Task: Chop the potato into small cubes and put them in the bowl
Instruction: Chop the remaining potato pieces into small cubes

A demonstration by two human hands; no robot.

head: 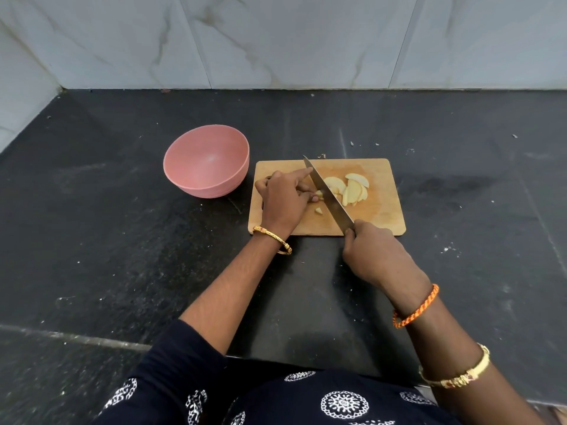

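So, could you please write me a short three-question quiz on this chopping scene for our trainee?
1. True or false: the pink bowl already holds potato pieces.
2. Which hand grips the knife? A) left B) right
3. Fill in: the potato slices lie on the wooden ____.

Key: 1. False, it looks empty. 2. B, the right hand; the left hand steadies a piece by the blade. 3. Cutting board.

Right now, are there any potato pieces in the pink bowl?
No, the pink bowl looks empty inside; the potato slices all lie on the cutting board.
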